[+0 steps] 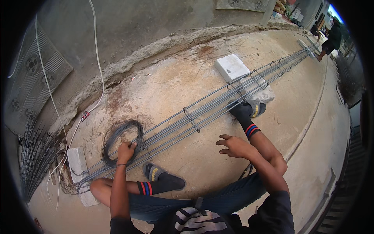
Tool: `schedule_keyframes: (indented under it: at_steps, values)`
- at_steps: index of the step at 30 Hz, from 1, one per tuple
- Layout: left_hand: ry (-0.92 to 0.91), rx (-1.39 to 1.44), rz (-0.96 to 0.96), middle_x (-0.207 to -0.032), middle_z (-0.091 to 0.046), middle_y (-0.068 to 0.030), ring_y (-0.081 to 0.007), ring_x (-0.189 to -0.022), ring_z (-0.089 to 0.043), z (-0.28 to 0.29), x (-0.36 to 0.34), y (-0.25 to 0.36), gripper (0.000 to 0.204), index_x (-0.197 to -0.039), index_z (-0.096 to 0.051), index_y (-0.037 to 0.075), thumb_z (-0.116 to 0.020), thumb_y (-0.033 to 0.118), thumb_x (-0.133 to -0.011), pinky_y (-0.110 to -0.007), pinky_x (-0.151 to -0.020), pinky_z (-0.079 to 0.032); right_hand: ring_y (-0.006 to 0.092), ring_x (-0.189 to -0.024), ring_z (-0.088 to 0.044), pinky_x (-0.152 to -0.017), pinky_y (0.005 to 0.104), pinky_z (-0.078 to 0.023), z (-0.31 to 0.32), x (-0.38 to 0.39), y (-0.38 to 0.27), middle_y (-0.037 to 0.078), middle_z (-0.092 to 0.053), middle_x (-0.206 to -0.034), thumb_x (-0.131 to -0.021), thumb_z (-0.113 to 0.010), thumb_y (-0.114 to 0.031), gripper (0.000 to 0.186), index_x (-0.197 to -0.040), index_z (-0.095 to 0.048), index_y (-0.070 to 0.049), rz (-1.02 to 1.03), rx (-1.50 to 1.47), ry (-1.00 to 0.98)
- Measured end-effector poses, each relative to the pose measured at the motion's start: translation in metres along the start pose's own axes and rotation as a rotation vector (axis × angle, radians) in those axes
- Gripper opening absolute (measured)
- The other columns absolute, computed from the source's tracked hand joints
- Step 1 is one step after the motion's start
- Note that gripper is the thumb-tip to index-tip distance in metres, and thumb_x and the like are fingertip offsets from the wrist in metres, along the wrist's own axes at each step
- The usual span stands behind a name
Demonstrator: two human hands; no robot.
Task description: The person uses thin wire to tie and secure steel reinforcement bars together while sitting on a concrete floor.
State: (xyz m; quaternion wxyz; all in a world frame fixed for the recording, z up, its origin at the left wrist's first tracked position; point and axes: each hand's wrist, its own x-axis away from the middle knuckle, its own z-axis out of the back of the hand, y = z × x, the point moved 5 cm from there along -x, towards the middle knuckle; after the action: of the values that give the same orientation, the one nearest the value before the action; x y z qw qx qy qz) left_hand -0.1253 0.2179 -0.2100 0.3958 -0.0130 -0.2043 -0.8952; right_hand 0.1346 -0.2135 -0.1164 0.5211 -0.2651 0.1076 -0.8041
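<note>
A long rebar cage [212, 111] runs slantwise from near my left knee to the far right, with square stirrups [186, 113] spaced along its bars. On its near end lies a coil of thin dark tie wire [108, 145]. My left hand [126, 152] is closed at the coil's near right side, its fingers bent onto the wire. Held in the air to the right of the cage, my right hand [235, 146] has its fingers apart and nothing visible in them. The cage passes between my left hand and my right foot.
White blocks [232, 67] prop the cage mid-length, and another block [78, 162] supports its near end. More bent rebar [37, 156] leans at the left wall. White cables [96, 50] hang beside it. A person [333, 37] stands at the cage's far end, another crouching behind.
</note>
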Motion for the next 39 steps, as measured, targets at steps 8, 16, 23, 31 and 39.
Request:
schedule_keyframes:
  at_steps: [8,16,23,31,39]
  values:
    - [0.058,0.212,0.047,-0.081,-0.073,-0.0181,-0.0304,-0.074,-0.071,0.023,-0.006,0.019,0.037,-0.094,-0.078,0.003,-0.072,0.040,-0.089,-0.043,-0.070,-0.054,0.0384,-0.101,-0.067,-0.087,0.0464,-0.053,-0.013,-0.013,-0.048,0.018,-0.063,-0.127,-0.087,-0.071,-0.023,0.037,-0.120,-0.065,-0.007,0.059,-0.039,0.060]
    - [-0.042,0.300,0.027,-0.068,-0.069,-0.0111,-0.0198,-0.060,-0.061,0.028,-0.005,0.026,0.039,-0.083,-0.077,0.001,-0.069,0.038,-0.093,-0.039,-0.060,-0.047,0.0375,-0.098,-0.067,-0.084,0.0457,-0.054,-0.026,-0.016,-0.072,0.016,-0.067,-0.116,-0.088,-0.070,-0.021,0.037,-0.120,-0.064,-0.005,0.122,-0.080,0.041]
    - [-0.024,0.526,-0.005,-0.074,-0.072,-0.0114,-0.0164,-0.062,-0.063,0.027,-0.010,0.007,0.028,-0.107,-0.074,-0.004,-0.073,0.019,-0.090,-0.036,-0.062,-0.050,0.0377,-0.100,-0.066,-0.085,0.0457,-0.054,-0.041,-0.019,-0.074,0.015,-0.067,-0.115,-0.088,-0.070,-0.021,0.035,-0.119,-0.064,-0.006,0.142,-0.098,0.012]
    - [-0.228,0.081,-0.050,-0.110,-0.071,-0.0202,-0.0292,-0.095,-0.070,0.038,0.022,0.008,0.052,-0.116,-0.069,-0.002,-0.087,0.020,-0.073,-0.041,-0.079,-0.054,0.0376,-0.103,-0.065,-0.087,0.0458,-0.053,-0.047,-0.025,-0.082,0.015,-0.067,-0.118,-0.088,-0.069,-0.022,0.037,-0.120,-0.065,-0.006,0.137,-0.116,-0.021]
    - [-0.126,-0.312,-0.048,-0.109,-0.067,-0.0232,-0.0396,-0.100,-0.066,0.037,0.064,0.015,0.025,-0.089,-0.071,0.002,-0.080,0.017,-0.072,-0.046,-0.080,-0.055,0.0375,-0.099,-0.067,-0.084,0.0457,-0.054,-0.057,-0.026,-0.082,0.016,-0.069,-0.108,-0.087,-0.070,-0.021,0.034,-0.118,-0.066,-0.006,0.155,-0.076,-0.023]
